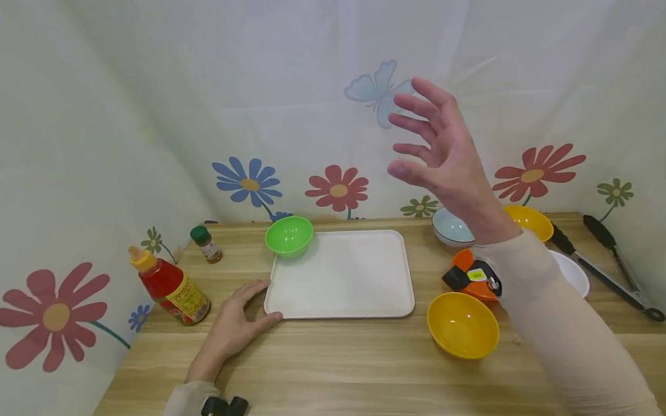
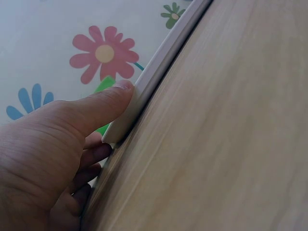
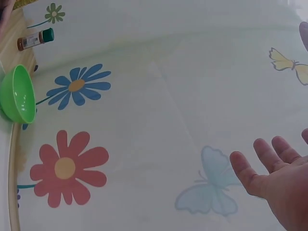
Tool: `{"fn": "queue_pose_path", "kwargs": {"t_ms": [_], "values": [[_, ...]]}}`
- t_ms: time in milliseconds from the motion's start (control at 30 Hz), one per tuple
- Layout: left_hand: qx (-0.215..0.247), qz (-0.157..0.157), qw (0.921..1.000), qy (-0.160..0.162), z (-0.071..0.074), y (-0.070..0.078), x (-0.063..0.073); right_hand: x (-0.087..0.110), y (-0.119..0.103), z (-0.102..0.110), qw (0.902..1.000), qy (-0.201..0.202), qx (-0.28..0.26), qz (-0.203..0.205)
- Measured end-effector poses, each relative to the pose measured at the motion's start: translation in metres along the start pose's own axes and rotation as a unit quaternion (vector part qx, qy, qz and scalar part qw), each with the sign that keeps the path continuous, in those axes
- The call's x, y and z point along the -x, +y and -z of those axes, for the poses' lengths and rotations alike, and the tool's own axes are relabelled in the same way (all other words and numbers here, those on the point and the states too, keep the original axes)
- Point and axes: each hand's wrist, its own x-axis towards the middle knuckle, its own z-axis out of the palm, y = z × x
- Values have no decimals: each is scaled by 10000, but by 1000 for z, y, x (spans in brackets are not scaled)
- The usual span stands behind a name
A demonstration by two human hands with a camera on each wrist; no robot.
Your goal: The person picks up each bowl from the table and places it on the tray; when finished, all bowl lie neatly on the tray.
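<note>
My left hand (image 1: 234, 325) is at the near left corner of a white tray (image 1: 344, 273), its thumb on the front edge and its fingers along the left side. In the left wrist view the thumb lies against the tray's rim (image 2: 159, 65), with the other fingers curled beside the corner. A green bowl (image 1: 289, 236) sits on the tray's far left corner. Up in front of the curtain, my right hand (image 1: 439, 141) is raised with its fingers spread and holds nothing. Its fingers also show at the lower right of the right wrist view.
Left of the tray stand a red sauce bottle (image 1: 173, 291) and a small green-capped jar (image 1: 207, 245). To the right are a yellow bowl (image 1: 462, 325), an orange bowl (image 1: 464, 261), a light blue bowl (image 1: 449, 228), another yellow bowl (image 1: 530, 223), a white dish (image 1: 572, 274) and tongs (image 1: 609, 276).
</note>
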Motion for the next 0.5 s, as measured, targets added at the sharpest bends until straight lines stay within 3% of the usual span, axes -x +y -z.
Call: {"fn": "queue_pose_path", "kwargs": {"t_ms": [500], "values": [[35,-96,9999,50,1,2,2,67,-16,57,9985,324,-444,-53]]}}
